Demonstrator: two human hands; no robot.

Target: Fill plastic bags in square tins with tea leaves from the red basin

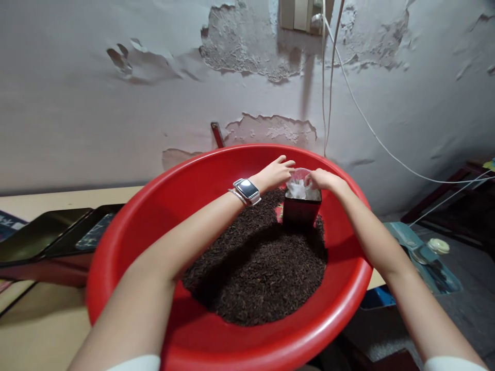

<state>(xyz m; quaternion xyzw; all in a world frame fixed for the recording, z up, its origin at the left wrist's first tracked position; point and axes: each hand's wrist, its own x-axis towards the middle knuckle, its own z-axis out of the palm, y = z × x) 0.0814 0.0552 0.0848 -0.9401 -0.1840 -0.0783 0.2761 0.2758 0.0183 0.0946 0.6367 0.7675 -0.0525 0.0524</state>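
Note:
A dark square tin [301, 212] stands upright on loose, dark dried tea leaves [257, 278] inside a big red plastic basin [131, 247]. A clear plastic bag [300, 190] lines the tin and bunches up above its rim. At the bag's left edge is my left hand [275, 172], its upper fingers stretched out while the lower ones seem to pinch the plastic. On the opposite side, my right hand [324, 180] grips the bag with bent fingers. The bag's contents are hidden.
Several dark open containers [58, 234] sit left of the basin on a pale tabletop [46, 324]. Behind is a peeling wall [154, 103] with hanging cables [327, 103]. Lower right are a teal plastic bag [417, 247] and a pale round object [438, 246].

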